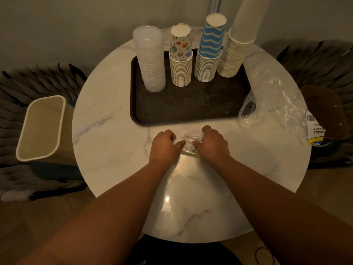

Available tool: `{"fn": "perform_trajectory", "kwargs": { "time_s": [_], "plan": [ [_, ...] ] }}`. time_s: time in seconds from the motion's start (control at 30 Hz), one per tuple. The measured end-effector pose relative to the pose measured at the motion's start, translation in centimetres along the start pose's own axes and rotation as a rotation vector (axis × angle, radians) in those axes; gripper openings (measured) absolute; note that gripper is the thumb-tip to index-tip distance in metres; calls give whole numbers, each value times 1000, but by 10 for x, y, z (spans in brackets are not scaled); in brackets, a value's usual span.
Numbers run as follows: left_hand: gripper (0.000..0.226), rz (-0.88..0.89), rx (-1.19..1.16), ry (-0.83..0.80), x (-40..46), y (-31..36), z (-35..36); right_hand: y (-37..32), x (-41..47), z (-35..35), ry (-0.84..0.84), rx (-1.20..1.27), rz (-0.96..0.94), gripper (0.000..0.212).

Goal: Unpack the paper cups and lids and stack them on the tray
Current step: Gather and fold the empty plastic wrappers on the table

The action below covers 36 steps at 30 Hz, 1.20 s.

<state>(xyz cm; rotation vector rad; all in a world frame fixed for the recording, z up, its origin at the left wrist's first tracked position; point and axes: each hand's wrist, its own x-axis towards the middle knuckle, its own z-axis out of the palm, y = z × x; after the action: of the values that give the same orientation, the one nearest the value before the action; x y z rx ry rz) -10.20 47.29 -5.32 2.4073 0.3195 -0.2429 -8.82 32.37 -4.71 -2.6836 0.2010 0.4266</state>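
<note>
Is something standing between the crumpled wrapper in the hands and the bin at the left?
Nothing visible. Both the left hand and right hand grip the wrapper on bare table; the bin stands open beside the table's left edge.

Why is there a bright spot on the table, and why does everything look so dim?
Head view: a lamp's glare reflects off the glossy marble table near the forearms; the room is dim, and corners fall darker. The wide lens bends the table's edges; the tall white cup stack runs out of frame.

The round marble bench [114, 150] carries a dark tray [191, 106], a clear plastic bag [277, 100] and a crumpled wrapper [188, 142].
</note>
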Motion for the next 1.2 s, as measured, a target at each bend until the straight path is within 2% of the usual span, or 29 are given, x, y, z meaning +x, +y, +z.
{"fn": "perform_trajectory", "kwargs": {
  "time_s": [0.13,0.2,0.23,0.3,0.37,0.5,0.57,0.7,0.83,0.93,1.1,1.2],
  "plan": [
    [28,-95,80,-27,-4,5,4,1,-4,2,-17,-45,-62,29],
    [26,-28,62,-57,-12,7,3,2,-8,4,-25,-48,-55,23],
    [32,41,66,-97,-15,7,3,4,-10,4,-30,-19,-53,19],
    [41,131,44,-177,-24,8,-2,5,-15,2,-51,176,-49,7],
    [35,74,-104,-193,-34,10,-10,3,-18,-4,-80,451,-72,2],
    [21,-219,-759,-268,-48,17,-36,-16,-25,-21,-172,878,-99,10],
    [22,-243,-816,-211,-49,17,-55,-35,-27,-23,-206,964,-99,15],
    [21,-200,-778,-130,-42,0,-97,-86,-32,-15,-327,1090,-47,29],
    [18,-241,-919,-100,-29,-38,-142,-148,-26,0,-252,1146,-130,20],
    [13,-256,-1047,-21,-6,-83,-191,-217,-19,25,-259,1192,-220,12],
    [11,-186,-824,115,49,-185,-284,-333,2,89,-372,1146,-219,17],
    [7,-265,-498,202,86,-262,-325,-381,20,131,-314,1033,-197,25]
  ]
}}
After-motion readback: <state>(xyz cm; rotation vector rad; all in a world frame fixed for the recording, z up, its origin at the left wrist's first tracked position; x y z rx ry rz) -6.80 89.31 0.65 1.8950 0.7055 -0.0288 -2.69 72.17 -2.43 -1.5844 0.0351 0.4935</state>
